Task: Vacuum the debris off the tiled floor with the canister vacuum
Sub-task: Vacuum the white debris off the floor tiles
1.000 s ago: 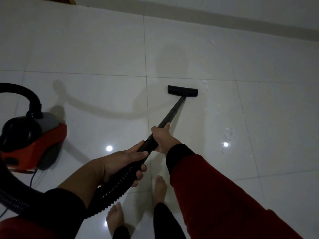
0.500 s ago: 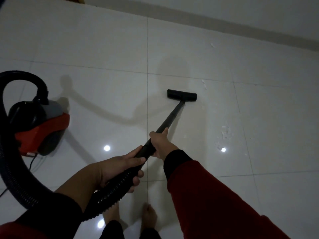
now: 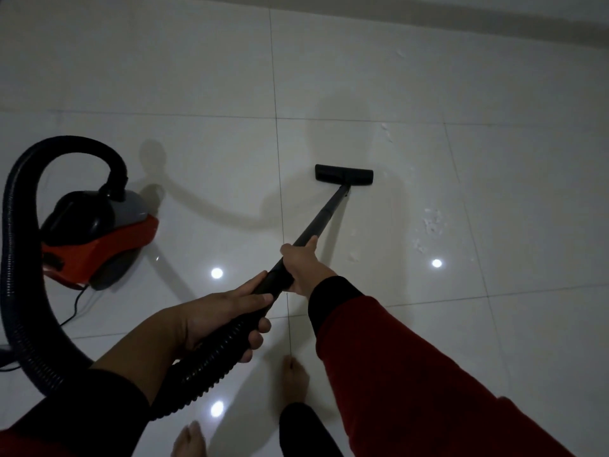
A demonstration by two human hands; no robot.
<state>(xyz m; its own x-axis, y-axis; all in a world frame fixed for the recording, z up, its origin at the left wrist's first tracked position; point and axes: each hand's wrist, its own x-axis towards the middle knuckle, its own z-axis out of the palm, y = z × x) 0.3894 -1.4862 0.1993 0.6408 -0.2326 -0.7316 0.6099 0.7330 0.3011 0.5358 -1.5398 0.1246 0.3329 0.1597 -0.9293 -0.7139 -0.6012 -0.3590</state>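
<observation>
No legible text, label, brand or number on any surface here.

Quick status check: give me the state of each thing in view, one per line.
left hand: grips the ribbed hose
right hand: grips the wand
floor nozzle: flat on the tiled floor
canister vacuum: upright on floor, hose attached
debris: white bits right of the nozzle, not picked up

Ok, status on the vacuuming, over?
Left hand grips ribbed black hose, right hand grips black wand. Flat black nozzle on tile; white debris right of it. Nothing blocking.
</observation>
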